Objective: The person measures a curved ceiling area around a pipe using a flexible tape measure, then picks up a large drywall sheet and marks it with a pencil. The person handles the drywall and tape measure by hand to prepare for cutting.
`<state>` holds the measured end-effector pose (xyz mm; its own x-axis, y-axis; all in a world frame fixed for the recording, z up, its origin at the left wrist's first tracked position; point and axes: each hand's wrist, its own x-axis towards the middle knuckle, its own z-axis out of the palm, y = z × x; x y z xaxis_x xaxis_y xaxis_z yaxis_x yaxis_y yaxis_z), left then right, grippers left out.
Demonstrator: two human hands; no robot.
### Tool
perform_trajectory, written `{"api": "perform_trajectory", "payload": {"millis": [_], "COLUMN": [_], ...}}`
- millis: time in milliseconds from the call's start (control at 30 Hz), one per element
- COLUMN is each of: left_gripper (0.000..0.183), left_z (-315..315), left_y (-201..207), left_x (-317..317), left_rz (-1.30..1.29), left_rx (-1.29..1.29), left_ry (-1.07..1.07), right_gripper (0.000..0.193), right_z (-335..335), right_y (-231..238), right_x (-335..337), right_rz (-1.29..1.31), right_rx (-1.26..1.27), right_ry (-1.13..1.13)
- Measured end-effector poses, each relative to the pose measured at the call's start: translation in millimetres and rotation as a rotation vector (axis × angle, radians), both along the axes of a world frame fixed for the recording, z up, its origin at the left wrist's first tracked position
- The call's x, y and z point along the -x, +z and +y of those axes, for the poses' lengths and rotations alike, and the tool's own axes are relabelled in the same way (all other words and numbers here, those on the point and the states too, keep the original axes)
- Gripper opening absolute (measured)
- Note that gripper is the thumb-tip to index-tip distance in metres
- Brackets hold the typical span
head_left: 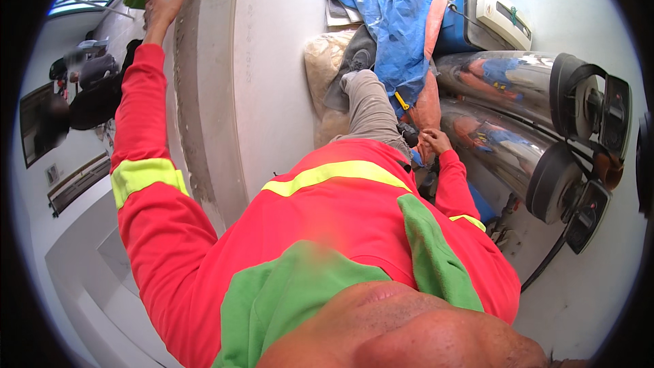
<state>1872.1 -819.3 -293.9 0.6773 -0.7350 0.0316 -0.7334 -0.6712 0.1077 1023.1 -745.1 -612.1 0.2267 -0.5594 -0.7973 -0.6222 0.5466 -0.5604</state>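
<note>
head view, left grip (pixel 162 10): fingers spread at the wall edge (pixel 187 95), nothing seen held.
right grip (pixel 436 142): fingers bent at the orange sheet (pixel 428 105); whether closed on it cannot be told.
orange sheet: against the blue sheet (pixel 392 20), near the steel cylinders (pixel 487 133).
step: apparently handling the orange sheet.
next move: likely calls for a sure hold.

A tarp (pixel 388 20) lies between the wall (pixel 279 61) and, rightward, two cylinders (pixel 504 76).
</note>
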Motion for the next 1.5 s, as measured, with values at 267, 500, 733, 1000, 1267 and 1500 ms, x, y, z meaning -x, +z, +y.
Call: {"api": "perform_trajectory", "payload": {"millis": [267, 500, 733, 1000, 1267, 1500], "left_gripper": [0.107, 0.077, 0.076, 0.073, 0.071, 0.067], "left_z": [-4.7, 4.4, -2.0, -3.9, -6.4, -8.4], "left_y": [-17.7, -25.1, -18.6, -14.9, -12.5, -9.8], "left_x": [-9.4, 4.6, 15.2, 20.3, 20.3, 21.8], "left_rz": [-0.285, -0.367, -0.387, -0.383, -0.350, -0.334], "left_rx": [-0.046, 0.103, 0.089, 0.132, 0.199, 0.219], "left_ry": [0.108, -0.002, 0.010, -0.001, -0.031, -0.063], "right_gripper": [0.039, 0.036, 0.037, 0.037, 0.040, 0.039], "right_z": [-67.3, -210.8, -303.2, -301.9, -299.2, -371.2], "right_y": [-9.1, 12.9, 71.0, 76.7, 39.1, 0.8], "right_x": [-5.4, -100.1, -188.4, -194.2, -166.1, -185.1], "right_rz": [0.251, 0.036, -0.032, 0.110, 0.143, 0.140], "right_rx": [-0.080, 0.219, 0.222, 0.276, 0.270, 0.305], "right_ry": [0.102, 0.207, 0.216, 0.364, 0.119, 0.195]}}
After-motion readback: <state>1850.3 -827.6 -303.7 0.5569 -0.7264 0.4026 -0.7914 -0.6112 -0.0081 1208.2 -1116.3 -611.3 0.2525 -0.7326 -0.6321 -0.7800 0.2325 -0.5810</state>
